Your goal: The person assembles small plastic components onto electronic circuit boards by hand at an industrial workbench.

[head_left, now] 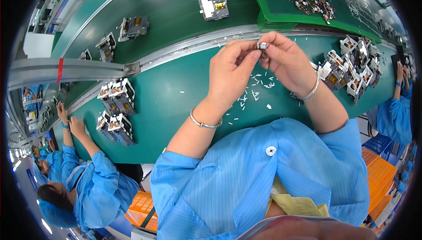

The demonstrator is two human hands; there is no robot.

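Observation:
Both my hands meet above the green workbench, fingertips pinched together. Between them is a small silvery part, pale on top with a darker side; its exact kind is too small to make out. My left hand grips it from the left, thumb against index finger. On the other side, my right hand holds it with thumb and curled fingers. Under the hands, many small white strips lie scattered on the bench.
Stacked grey-and-white device assemblies stand at left; a bigger pile of assemblies sits at right. Beyond a metal rail, more units rest on a green belt. A green-edged tray holds small parts. Co-workers in blue flank me.

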